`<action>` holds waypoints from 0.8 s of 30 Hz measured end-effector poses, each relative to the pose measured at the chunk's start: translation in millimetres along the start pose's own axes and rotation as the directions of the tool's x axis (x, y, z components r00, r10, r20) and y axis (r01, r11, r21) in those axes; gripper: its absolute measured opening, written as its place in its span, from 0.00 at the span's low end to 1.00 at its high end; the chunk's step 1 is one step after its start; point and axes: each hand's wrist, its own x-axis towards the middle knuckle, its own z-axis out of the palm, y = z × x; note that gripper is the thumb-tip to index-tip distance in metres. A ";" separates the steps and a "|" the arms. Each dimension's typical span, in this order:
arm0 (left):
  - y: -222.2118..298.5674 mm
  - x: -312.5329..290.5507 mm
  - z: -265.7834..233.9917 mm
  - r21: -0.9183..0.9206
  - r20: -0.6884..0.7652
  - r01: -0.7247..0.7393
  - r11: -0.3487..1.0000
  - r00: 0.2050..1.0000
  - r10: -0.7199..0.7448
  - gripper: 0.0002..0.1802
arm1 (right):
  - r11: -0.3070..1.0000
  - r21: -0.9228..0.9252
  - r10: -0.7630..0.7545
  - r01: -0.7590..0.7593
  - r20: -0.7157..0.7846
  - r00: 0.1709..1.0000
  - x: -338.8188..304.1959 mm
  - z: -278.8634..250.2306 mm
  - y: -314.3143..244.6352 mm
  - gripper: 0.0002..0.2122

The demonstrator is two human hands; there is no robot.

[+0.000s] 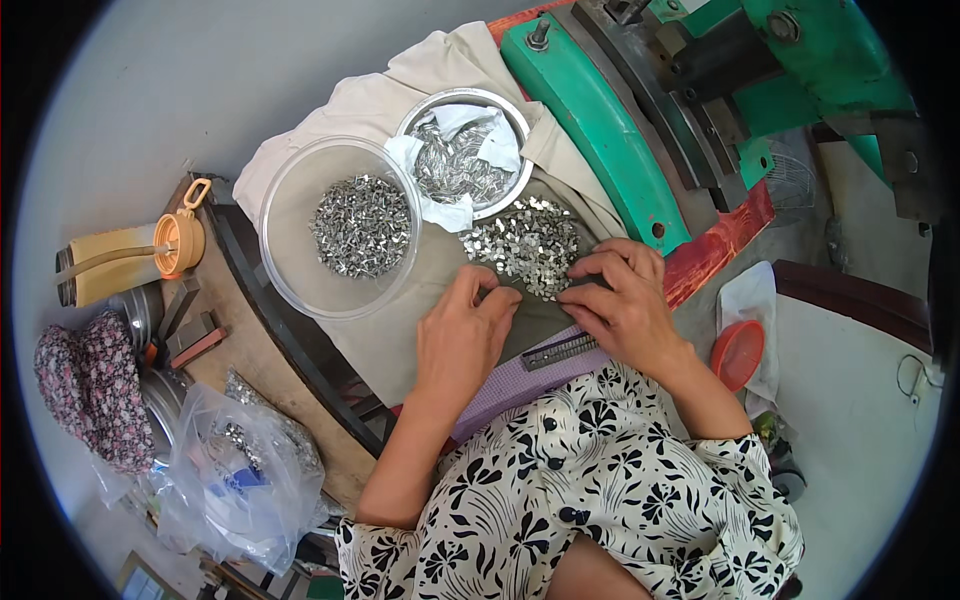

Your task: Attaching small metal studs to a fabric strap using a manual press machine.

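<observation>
A loose heap of small flat silvery metal pieces (530, 245) lies on the grey-brown cloth (375, 360) in front of me. At the heap's near left edge, my left hand (463, 328) is closed, thumb and fingers drawn together. On the right, my right hand (627, 308) has bent fingers, their tips at the heap's edge. Whatever either hand pinches is too small or hidden to make out. Close below the hands, a dark slotted metal strip (560, 350) rests on purple checked cloth (490, 398).
Left of the heap stands a clear round tub (275, 240) of small metal parts. A metal bowl (525, 125) behind holds thin silvery pieces and white paper. A green machine (600, 130) occupies the back right. Far left are an orange-lidded bottle (180, 245) and a plastic bag (220, 500).
</observation>
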 end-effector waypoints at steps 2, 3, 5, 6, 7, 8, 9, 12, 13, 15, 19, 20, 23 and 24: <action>0.1 -0.1 1.9 -0.003 -0.017 -0.002 1.000 1.000 0.002 0.07 | 1.000 0.000 -0.005 0.005 -0.007 1.000 -0.3 0.3 -1.7 0.10; 0.3 -0.3 2.4 -0.004 -0.035 -0.003 1.000 0.999 0.003 0.07 | 1.000 0.001 -0.011 0.011 -0.014 1.000 0.2 0.8 -2.9 0.09; 1.1 -0.7 4.1 -0.004 -0.056 -0.004 1.000 0.998 0.004 0.07 | 0.999 -0.014 -0.030 0.030 -0.017 0.999 4.2 4.3 -5.4 0.09; 1.5 -0.7 5.0 -0.004 -0.077 -0.006 1.000 0.997 0.006 0.06 | 0.998 -0.030 -0.050 0.050 -0.020 0.999 6.4 6.2 -6.4 0.08; 1.8 -0.4 5.5 -0.004 -0.076 -0.007 1.000 0.997 0.006 0.06 | 0.998 -0.030 -0.049 0.048 -0.020 0.999 8.3 7.2 -7.9 0.08; 1.8 0.1 6.2 0.014 -0.079 -0.012 1.000 0.997 0.013 0.06 | 0.998 -0.050 -0.044 0.043 -0.017 0.999 10.7 7.7 -9.4 0.08; 1.7 0.3 6.7 0.033 -0.081 -0.017 0.999 0.996 0.020 0.06 | 0.997 -0.071 -0.038 0.037 -0.014 0.999 12.6 7.7 -10.7 0.07; 0.9 0.3 1.3 0.013 -0.037 -0.025 1.000 0.999 0.025 0.06 | 0.995 -0.086 -0.043 0.042 -0.004 0.999 14.8 6.5 -10.2 0.06; 0.9 0.8 2.0 0.013 -0.037 -0.024 1.000 0.999 0.024 0.06 | 0.995 -0.081 -0.051 0.051 0.003 0.999 15.2 5.7 -9.5 0.07; 0.9 1.0 3.6 0.040 -0.049 -0.025 0.999 0.998 0.027 0.05 | 0.996 -0.059 -0.058 0.060 0.031 0.998 15.9 2.9 -9.3 0.07; 5.3 3.1 7.5 0.029 -0.065 -0.007 1.000 0.998 0.009 0.05 | 0.992 -0.029 -0.119 0.122 0.086 0.989 23.0 -4.3 -7.1 0.07; 5.9 3.6 8.2 0.032 -0.073 -0.018 0.999 0.997 0.020 0.06 | 0.992 -0.028 -0.118 0.121 0.086 0.989 25.7 -5.4 -5.3 0.07; 6.4 1.1 8.6 0.019 -0.103 -0.044 0.999 0.994 0.046 0.06 | 0.982 0.018 -0.186 0.185 0.115 0.976 32.6 -6.0 1.1 0.07; 6.5 -0.9 8.4 0.003 -0.126 -0.060 0.998 0.990 0.060 0.07 | 0.981 0.009 -0.191 0.192 0.147 0.970 33.6 -4.9 3.6 0.07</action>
